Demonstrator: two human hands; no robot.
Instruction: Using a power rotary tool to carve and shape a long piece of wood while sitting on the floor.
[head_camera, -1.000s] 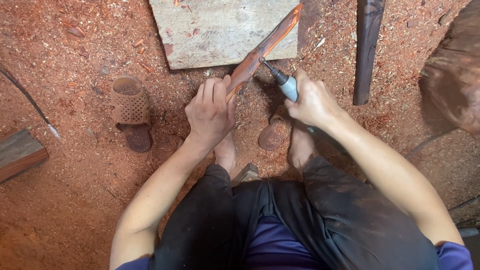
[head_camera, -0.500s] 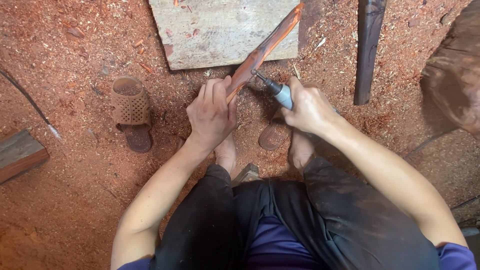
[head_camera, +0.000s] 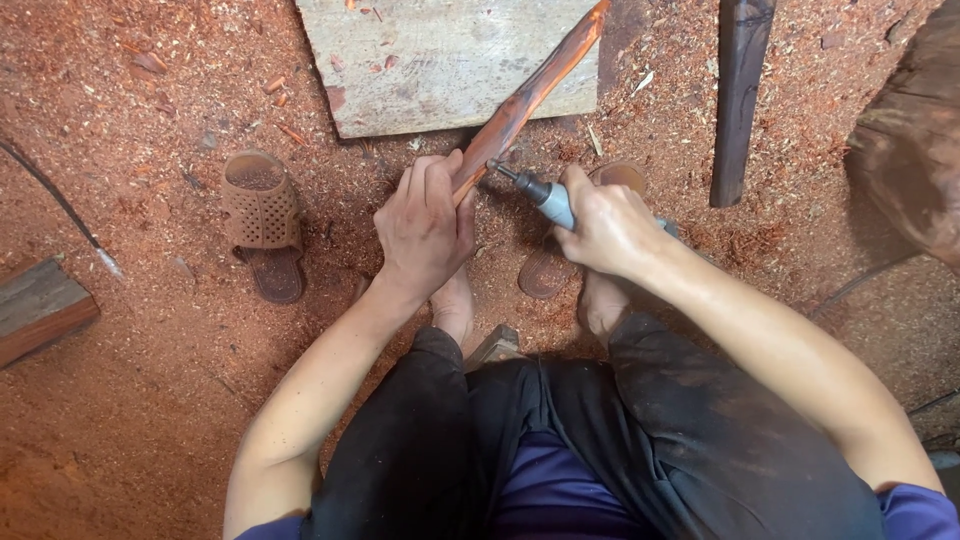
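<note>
The left hand (head_camera: 425, 225) is closed around the lower end of a reddish wooden stick (head_camera: 530, 95), which runs toward 1 o'clock over a pale board (head_camera: 440, 60). The right hand (head_camera: 600, 225) grips a small rotary tool (head_camera: 535, 190), its tip on the stick beside the left fingers. The stick looks partly shaped. Red sawdust (head_camera: 150, 400) covers the floor; a sandal (head_camera: 262, 220) lies at 9 o'clock and a dark post (head_camera: 740, 100) at 2 o'clock, neither in the way.

You have no packages, labels, signs or screens in front of you here; nothing of that kind shows anywhere.
</note>
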